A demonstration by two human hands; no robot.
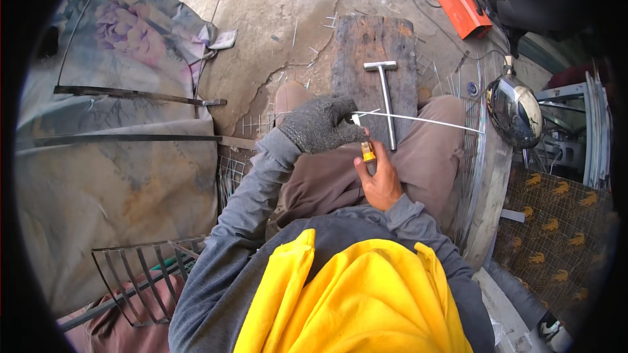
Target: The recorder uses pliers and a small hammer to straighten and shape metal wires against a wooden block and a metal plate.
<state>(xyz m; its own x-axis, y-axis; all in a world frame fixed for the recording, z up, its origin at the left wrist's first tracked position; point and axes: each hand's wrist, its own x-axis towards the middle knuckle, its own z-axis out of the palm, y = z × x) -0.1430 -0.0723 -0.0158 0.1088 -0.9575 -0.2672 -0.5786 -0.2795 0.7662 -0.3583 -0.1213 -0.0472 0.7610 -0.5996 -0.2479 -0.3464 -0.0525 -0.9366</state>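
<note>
While the person sits with knees apart over a dark wooden board [373,59], the gloved left hand [322,124] is curled shut, pinching a thin white wire [425,120] near its left end. That wire runs rightward across the board and over the right knee, crossing a metal hammer [386,101] that lies on the board. Just below the glove, the bare right hand [378,180] is closed around a yellow-handled tool [368,152], whose tip meets the wire at the glove's fingertips. An orange machine [463,8] sits well apart on the concrete floor [275,33].
</note>
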